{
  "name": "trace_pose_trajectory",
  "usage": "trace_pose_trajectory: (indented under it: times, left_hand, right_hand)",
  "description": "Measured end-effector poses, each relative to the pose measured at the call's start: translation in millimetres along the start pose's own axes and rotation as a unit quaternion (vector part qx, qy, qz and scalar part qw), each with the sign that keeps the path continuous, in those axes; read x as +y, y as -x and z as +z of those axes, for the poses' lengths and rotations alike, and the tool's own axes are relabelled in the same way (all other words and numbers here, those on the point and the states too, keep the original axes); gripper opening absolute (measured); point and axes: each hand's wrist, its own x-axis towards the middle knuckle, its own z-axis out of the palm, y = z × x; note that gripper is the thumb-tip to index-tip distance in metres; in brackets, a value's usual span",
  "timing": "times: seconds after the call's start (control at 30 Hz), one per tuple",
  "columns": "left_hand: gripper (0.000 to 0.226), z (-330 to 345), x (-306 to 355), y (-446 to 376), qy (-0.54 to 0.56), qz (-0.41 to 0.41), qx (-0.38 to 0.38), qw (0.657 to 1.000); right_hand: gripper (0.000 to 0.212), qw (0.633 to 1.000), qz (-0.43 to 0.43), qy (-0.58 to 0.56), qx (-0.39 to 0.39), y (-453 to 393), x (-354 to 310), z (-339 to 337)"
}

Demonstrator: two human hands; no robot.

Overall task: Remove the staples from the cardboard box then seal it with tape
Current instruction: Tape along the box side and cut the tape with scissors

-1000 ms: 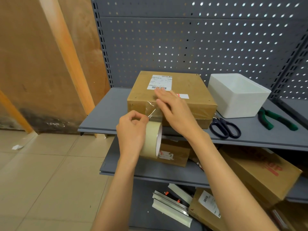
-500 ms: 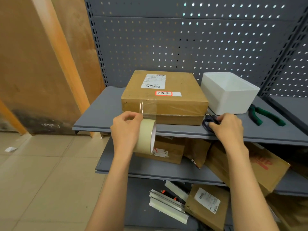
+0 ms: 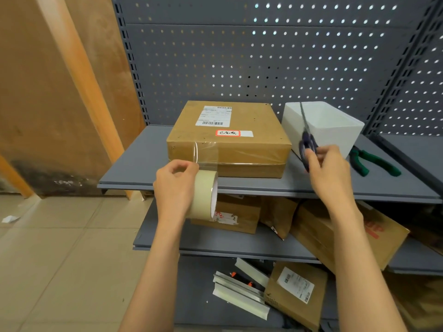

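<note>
A flat brown cardboard box (image 3: 242,130) with a shipping label and a red-edged sticker lies on the grey top shelf (image 3: 148,168). A strip of clear tape runs from the box's front face to a beige tape roll (image 3: 205,194), which my left hand (image 3: 175,185) grips just in front of the shelf edge. My right hand (image 3: 328,171) holds black-handled scissors (image 3: 306,140) in the air to the right of the box, blades pointing up and blurred.
A white plastic bin (image 3: 335,130) stands right of the box, with green-handled pliers (image 3: 374,161) beside it. Several cardboard parcels (image 3: 345,233) crowd the lower shelves, and metal strips (image 3: 237,293) lie at the bottom. A perforated panel backs the shelves.
My right hand left the box top, reached to the scissors on the shelf, and has lifted them. My left hand stays on the tape roll with the strip stretched.
</note>
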Motion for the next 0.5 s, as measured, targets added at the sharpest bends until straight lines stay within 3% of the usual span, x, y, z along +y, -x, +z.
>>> trace_pose_trajectory:
  times: [0.1, 0.23, 0.5]
  left_hand:
    - [0.01, 0.0, -0.9, -0.2, -0.02, 0.012, 0.009, 1.0]
    - [0.013, 1.1, -1.7, -0.2, -0.03, 0.019, 0.018, 0.999]
    - [0.013, 2.0, -3.7, -0.5, -0.028, 0.022, 0.022, 0.999]
  right_hand:
    - [0.03, 0.99, -0.082, -0.107, -0.038, 5.8, -19.4, -2.1]
    - [0.029, 0.974, -0.172, -0.102, -0.109, 19.4, -28.6, 8.2]
    - [0.056, 0.957, -0.174, -0.044, -0.229, 29.1, -24.1, -0.9]
